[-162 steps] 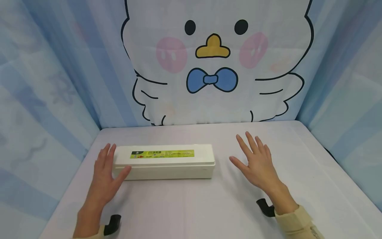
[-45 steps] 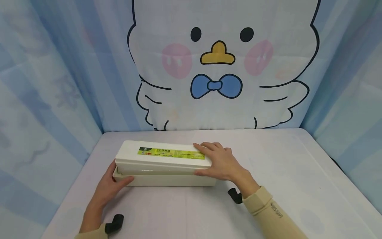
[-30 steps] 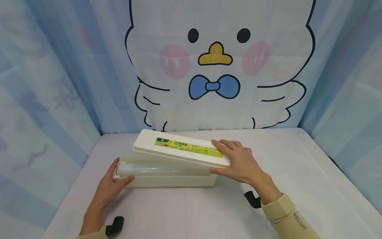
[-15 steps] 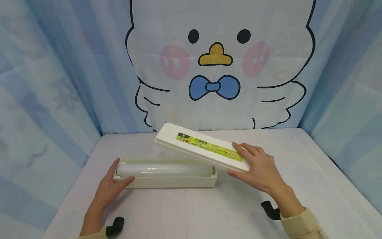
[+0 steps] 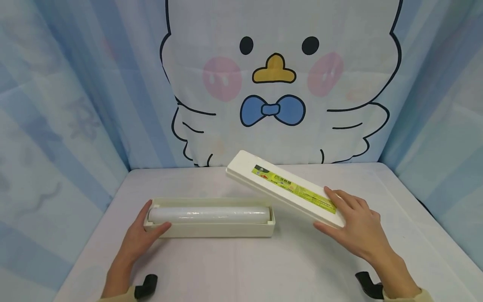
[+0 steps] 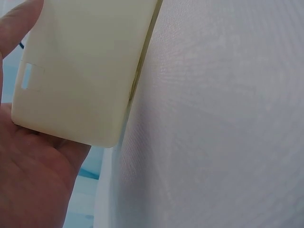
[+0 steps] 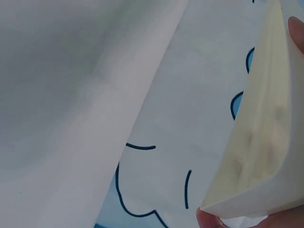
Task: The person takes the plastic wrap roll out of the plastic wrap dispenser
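Note:
A long cream plastic box [image 5: 215, 230] sits on the table in the head view, its top uncovered. Inside lies a shiny roll of cling film [image 5: 211, 214]. My left hand [image 5: 136, 235] grips the box's left end, thumb on the front wall and fingers round the back corner; in the left wrist view the box wall [image 6: 80, 71] lies between thumb and fingers. To the right, my right hand [image 5: 356, 226] holds the white lid [image 5: 249, 167] by its near right end, tilted with its far left end raised. The lid's hollow underside [image 7: 261, 133] shows in the right wrist view.
A white cloth covers the table [image 5: 241, 268]. Behind it hangs a curtain [image 5: 271, 142] printed with a cartoon bird, and blue patterned curtains [image 5: 64, 126] stand along both sides. A black camera mount [image 5: 146, 286] sticks out at each wrist.
My right hand has taken hold of the lid, lifted it off the box and carried it right, exposing the cling film roll. My left hand has closed on the box's left end and stayed there.

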Available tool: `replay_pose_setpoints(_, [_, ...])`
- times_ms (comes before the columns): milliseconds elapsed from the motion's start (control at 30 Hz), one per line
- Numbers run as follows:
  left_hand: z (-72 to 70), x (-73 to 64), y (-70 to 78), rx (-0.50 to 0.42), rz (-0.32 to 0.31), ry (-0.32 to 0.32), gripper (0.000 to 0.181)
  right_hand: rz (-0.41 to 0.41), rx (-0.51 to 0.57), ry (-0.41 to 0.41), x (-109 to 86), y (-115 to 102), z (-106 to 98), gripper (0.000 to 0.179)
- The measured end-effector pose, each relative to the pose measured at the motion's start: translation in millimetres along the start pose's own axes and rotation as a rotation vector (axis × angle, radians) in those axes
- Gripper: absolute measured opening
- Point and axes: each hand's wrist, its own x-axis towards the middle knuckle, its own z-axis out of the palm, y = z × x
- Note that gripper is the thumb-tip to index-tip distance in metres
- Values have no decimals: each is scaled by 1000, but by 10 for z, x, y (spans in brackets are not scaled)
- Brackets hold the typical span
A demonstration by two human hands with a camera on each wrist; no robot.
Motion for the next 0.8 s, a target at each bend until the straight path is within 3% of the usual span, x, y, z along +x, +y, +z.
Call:
replay_pose_setpoints(500, [12,-21,29,10,-27,-6,111,138,-6,4,-243,242,58,99])
replay_pose_setpoints(800, [11,-17,37,11,-24,-10,110,179,-5,29,-365,381,90,98])
